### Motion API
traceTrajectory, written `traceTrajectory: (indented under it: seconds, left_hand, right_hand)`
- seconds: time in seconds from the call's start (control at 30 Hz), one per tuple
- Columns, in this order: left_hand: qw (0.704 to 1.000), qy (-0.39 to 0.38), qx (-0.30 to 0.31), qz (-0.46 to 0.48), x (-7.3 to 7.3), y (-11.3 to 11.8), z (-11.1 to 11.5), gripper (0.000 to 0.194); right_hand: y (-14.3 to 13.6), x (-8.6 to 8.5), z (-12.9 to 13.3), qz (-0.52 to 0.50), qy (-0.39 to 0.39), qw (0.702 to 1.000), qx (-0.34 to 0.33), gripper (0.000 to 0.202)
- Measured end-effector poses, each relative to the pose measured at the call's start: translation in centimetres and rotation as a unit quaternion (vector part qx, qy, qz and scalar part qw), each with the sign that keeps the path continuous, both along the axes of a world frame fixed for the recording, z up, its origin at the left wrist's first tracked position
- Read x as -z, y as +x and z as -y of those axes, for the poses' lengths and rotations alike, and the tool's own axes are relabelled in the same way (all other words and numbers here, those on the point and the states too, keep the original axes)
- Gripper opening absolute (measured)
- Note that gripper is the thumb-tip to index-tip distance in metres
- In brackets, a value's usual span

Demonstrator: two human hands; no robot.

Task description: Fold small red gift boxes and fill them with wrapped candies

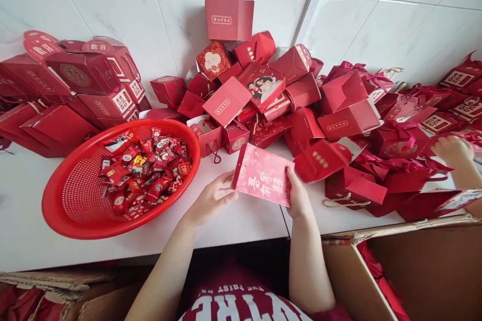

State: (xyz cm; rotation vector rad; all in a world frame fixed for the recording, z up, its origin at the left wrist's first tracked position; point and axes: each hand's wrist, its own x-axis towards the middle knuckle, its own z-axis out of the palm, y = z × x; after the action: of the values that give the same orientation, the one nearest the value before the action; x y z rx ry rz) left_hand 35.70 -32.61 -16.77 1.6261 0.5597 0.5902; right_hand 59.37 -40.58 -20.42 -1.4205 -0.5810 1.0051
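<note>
A pink gift box (259, 173) with pale Chinese lettering and a dark red edge is held tilted above the white table. My right hand (298, 193) grips its right side, thumb on the front face. At its lower left corner is my left hand (209, 200), thumb and fingers apart; the fingertips reach the box edge and are partly hidden there. To the left of that hand, a red plastic basket (71, 228) contains many wrapped candies (150, 170), gathered toward its right side.
Red gift boxes (228, 100) lie heaped against the tiled wall. More boxes are stacked at the left (75, 72). An open cardboard carton (417, 261) stands below the table at right, another carton (101, 306) at lower left. Another person's hand (454, 150) touches boxes at far right.
</note>
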Motion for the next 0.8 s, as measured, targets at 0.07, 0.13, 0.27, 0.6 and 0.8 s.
traceTrajectory:
  seconds: [0.07,0.13,0.27,0.6,0.8]
  left_hand:
    - [0.997,0.069,0.000,0.024,-0.4,-0.3,0.2,0.084]
    - [0.988,0.150,-0.026,0.029,-0.7,-0.5,0.3,0.093]
    - [0.951,0.297,-0.083,0.014,-1.6,-0.9,0.2,0.077]
    - [0.899,0.405,-0.140,-0.085,-3.7,-1.8,0.7,0.018]
    - [0.909,0.363,-0.127,-0.158,-3.5,-2.4,1.2,0.020]
  right_hand:
    - [-1.3,0.7,-0.7,-0.058,-0.053,0.995,-0.062,0.065]
    - [-2.6,0.9,-1.1,-0.111,-0.072,0.984,-0.121,0.063]
    - [-4.6,0.3,-1.4,-0.108,-0.048,0.973,-0.199,0.060]
    - [-5.8,1.7,-3.6,0.025,0.002,0.968,-0.250,0.040]
    - [-5.7,2.6,-3.6,0.093,0.022,0.973,-0.210,0.047]
